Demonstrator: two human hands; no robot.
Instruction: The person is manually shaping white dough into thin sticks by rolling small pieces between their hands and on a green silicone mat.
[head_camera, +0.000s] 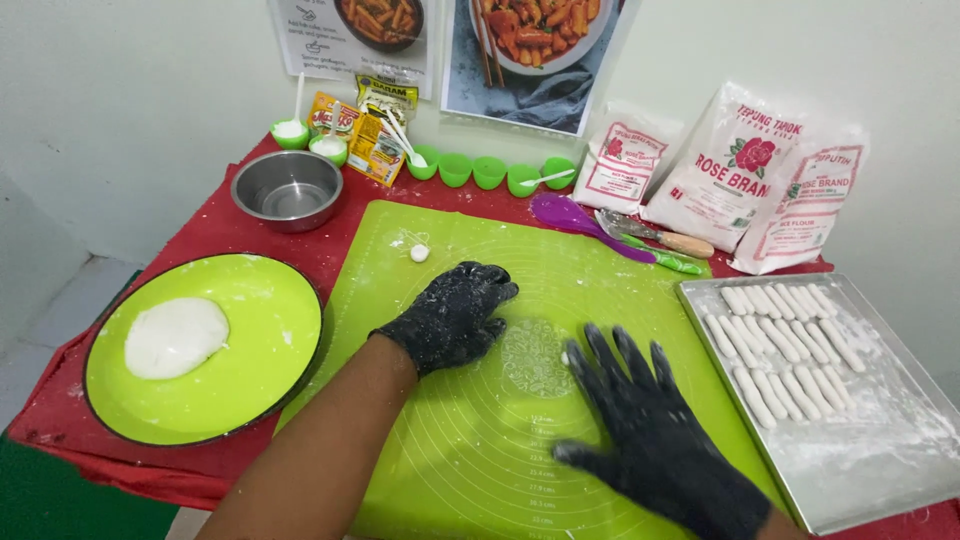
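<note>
Operator: Green silicone mat (500, 440) covers the middle of the desk (215, 232). I read the right hand (655, 425), in a black floured glove, as flat and spread, palm down on the mat. A small end of white dough (566, 357) shows just beside its fingertips; the rest is hidden under the palm, so I cannot tell its length. The hand is blurred.

Checker: State of the left hand (450, 315)?

Operator: Loosely curled, fingers down on the mat, holding nothing that I can see. A small dough ball (419, 253) lies apart from it, farther up the mat.

Checker: Failure modes?

Operator: In my judgement, three. Uneven palm pressure could thin the piece at one spot and break it, or give a thickness unlike the sticks (785, 345) lined up on the floured metal tray (880, 470). The mat shows little flour near the hands, so dough could stick and smear instead of turning. The mat itself could creep on the red cloth if the left hand does not bear down.

Checker: Other stock?

Operator: A dough mound (175, 337) rests on the green plate (250, 400), well apart to the left.
</note>
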